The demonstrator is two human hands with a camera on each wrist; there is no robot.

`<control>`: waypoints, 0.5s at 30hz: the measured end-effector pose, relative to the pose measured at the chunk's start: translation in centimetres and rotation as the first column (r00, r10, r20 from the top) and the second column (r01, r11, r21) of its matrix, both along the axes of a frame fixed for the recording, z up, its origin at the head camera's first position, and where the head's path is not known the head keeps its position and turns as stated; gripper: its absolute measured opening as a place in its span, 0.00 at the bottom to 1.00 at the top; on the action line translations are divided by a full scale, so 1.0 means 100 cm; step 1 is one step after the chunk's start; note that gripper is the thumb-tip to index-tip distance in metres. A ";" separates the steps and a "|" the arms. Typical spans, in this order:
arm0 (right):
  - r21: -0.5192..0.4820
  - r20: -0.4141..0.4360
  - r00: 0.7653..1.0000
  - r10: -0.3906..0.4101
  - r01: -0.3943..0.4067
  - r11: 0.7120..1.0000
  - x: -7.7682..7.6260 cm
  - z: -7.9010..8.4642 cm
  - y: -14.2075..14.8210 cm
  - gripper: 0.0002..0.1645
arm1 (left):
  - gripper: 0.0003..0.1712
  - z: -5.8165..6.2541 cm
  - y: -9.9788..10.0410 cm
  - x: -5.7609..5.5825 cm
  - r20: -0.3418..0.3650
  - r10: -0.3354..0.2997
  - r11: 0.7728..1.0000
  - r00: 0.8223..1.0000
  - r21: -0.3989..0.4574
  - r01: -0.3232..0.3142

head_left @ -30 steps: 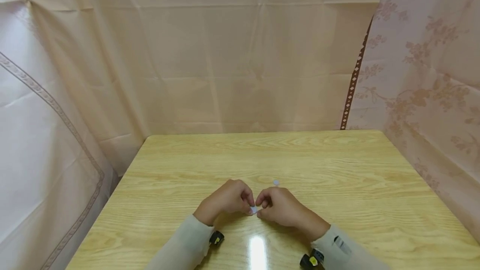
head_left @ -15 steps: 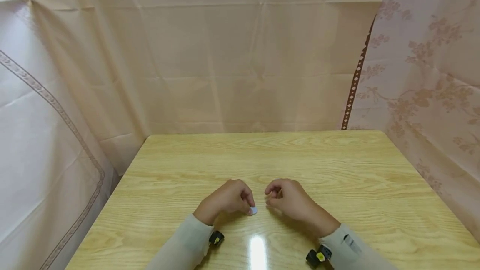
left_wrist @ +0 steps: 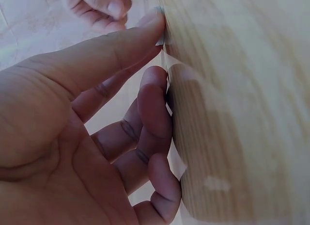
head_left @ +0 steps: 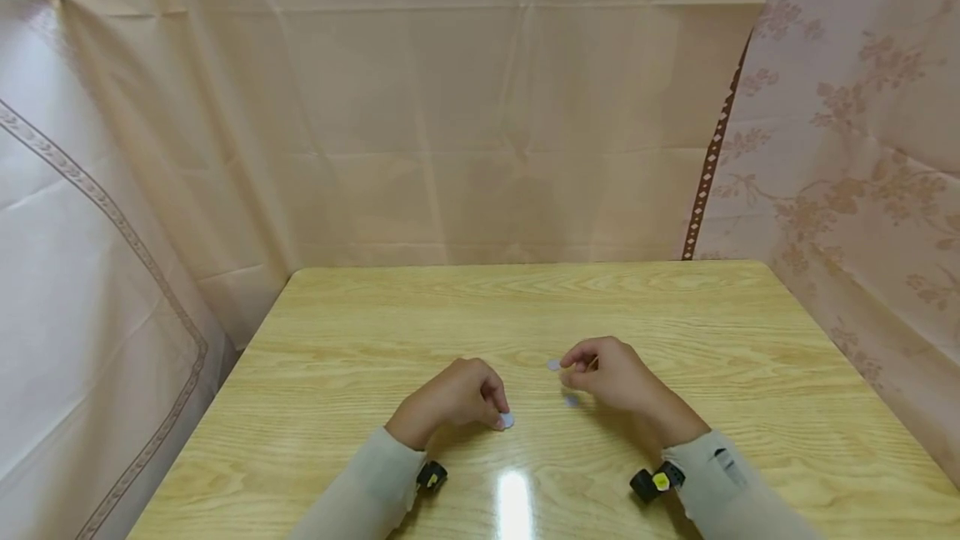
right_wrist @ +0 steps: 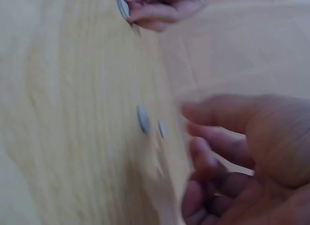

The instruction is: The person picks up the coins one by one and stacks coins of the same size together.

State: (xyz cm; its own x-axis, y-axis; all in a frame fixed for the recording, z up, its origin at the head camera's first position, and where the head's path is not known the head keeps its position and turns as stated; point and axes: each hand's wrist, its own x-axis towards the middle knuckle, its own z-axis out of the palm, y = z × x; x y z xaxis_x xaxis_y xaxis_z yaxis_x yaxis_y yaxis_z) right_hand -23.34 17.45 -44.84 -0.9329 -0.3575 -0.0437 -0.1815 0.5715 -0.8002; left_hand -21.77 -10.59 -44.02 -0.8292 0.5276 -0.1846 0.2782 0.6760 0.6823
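Observation:
My left hand [head_left: 461,394] pinches a small white disc [head_left: 507,420] between thumb and fingertips, low over the table; the left wrist view shows only a pale sliver of the disc [left_wrist: 160,39]. To the right, my right hand [head_left: 618,373] hovers with loosely bent fingers and nothing between thumb and forefinger. Beside its fingertips lies another disc [head_left: 553,364], and a further disc [head_left: 572,401] shows just below the thumb. In the right wrist view the nearer disc [right_wrist: 143,119] and farther disc [right_wrist: 162,129] are apart, somewhat blurred.
Both hands work above a wood-grain table [head_left: 360,315]. A beige cloth [head_left: 480,107] hangs behind it, with a flowered cloth [head_left: 862,190] at the right. Black wrist cameras sit under both sleeves. A light reflection marks the tabletop at the front.
My right hand has drawn away from the left hand, moving right and farther back. Two discs now show near it, one uncovered by its passing. My left hand stays put, still holding its disc.

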 end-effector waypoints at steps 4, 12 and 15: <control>0.011 0.041 0.995 0.089 -0.089 0.996 -0.004 -0.002 0.009 0.12 | 0.10 0.000 0.000 0.000 0.002 0.002 1.000 1.000 -0.006 -0.002; 0.002 0.109 0.981 0.162 -0.163 0.987 -0.006 -0.004 0.014 0.12 | 0.10 -0.001 -0.001 -0.001 0.012 -0.003 1.000 1.000 -0.013 0.003; 0.035 0.098 0.981 0.167 -0.171 0.985 -0.004 -0.005 0.013 0.09 | 0.10 -0.001 -0.001 -0.001 0.014 -0.004 1.000 1.000 -0.015 0.004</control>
